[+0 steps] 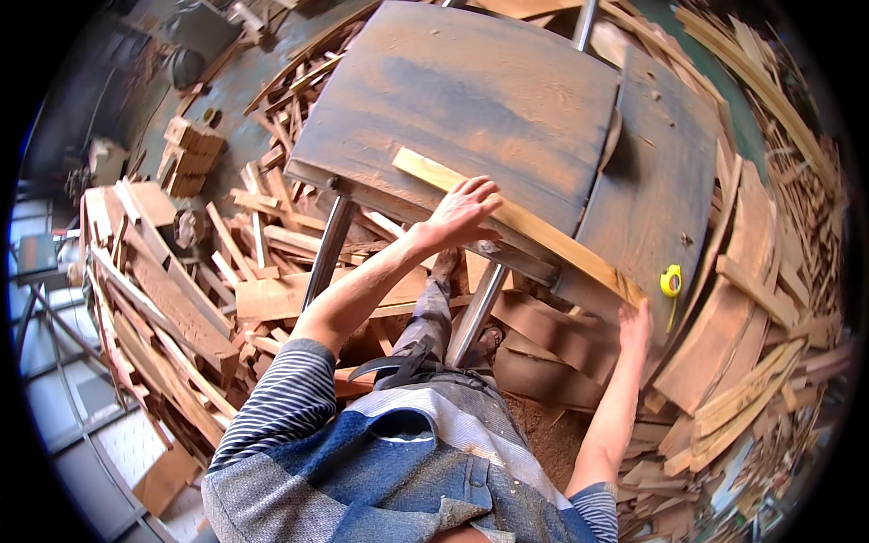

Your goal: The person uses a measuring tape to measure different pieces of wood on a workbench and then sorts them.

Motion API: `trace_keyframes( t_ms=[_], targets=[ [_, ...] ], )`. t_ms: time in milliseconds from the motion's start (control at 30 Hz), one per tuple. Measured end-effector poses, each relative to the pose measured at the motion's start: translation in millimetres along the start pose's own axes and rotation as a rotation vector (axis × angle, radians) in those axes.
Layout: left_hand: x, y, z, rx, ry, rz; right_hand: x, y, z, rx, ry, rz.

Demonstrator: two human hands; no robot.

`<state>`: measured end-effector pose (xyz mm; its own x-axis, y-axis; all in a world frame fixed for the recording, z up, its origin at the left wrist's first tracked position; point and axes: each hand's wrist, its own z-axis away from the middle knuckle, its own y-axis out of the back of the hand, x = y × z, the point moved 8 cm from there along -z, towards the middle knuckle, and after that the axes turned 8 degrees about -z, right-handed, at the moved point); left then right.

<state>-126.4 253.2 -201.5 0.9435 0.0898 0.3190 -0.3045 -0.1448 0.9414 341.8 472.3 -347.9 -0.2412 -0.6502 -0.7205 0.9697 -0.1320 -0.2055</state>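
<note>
A long, narrow wooden strip (552, 233) lies slantwise along the near edge of a dusty metal saw table (453, 90). My left hand (463, 214) grips it left of its middle, fingers over the top and thumb on the near side. At the strip's right end, my right hand (635, 319) holds the tip, though part of its fingers is hidden. A saw blade (613, 143) stands up from the slot between the table's two plates, beyond the strip. On the right plate rests a yellow tape measure (671, 281), near my right hand.
Offcuts (262, 226) are heaped on the floor left of the table. A stack of long boards (163, 281) stands farther left, with several wood blocks (188, 156) behind. Wide boards (724, 299) and scrap piles crowd the right side. Metal table legs (480, 312) stand close to my feet.
</note>
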Motion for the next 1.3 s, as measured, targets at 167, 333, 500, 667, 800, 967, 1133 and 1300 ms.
trace_keyframes(
  t_ms=[167, 333, 500, 667, 800, 967, 1133, 1300],
  targets=[
    [-13, -19, -8, -0.008, -0.084, 0.016, -21, 10, -3, 0.069, 0.054, 0.295],
    [-15, -37, -7, 0.058, 0.018, 0.050, -53, -17, 31, 0.221, 0.562, 1.249],
    [-16, -33, 4, 0.133, 0.059, 0.041, -25, -152, 120, -0.073, 1.075, 1.831],
    [-15, -33, 1, 0.158, 0.059, 0.040, 12, -225, 122, -0.381, 1.034, 1.793],
    [-19, -34, 0, 0.182, 0.055, 0.068, 14, -224, 115, -0.396, 1.054, 1.825],
    [-14, -40, 13, 0.165, 0.061, 0.131, 9, -211, 115, -0.457, 0.992, 1.865],
    [-6, -30, 18, 0.097, 0.027, 0.215, 7, -211, 119, -0.519, 1.011, 1.841],
    [10, -58, 10, -0.031, -0.060, 0.170, -6, -202, 114, -0.502, 0.865, 1.821]
  ],
)
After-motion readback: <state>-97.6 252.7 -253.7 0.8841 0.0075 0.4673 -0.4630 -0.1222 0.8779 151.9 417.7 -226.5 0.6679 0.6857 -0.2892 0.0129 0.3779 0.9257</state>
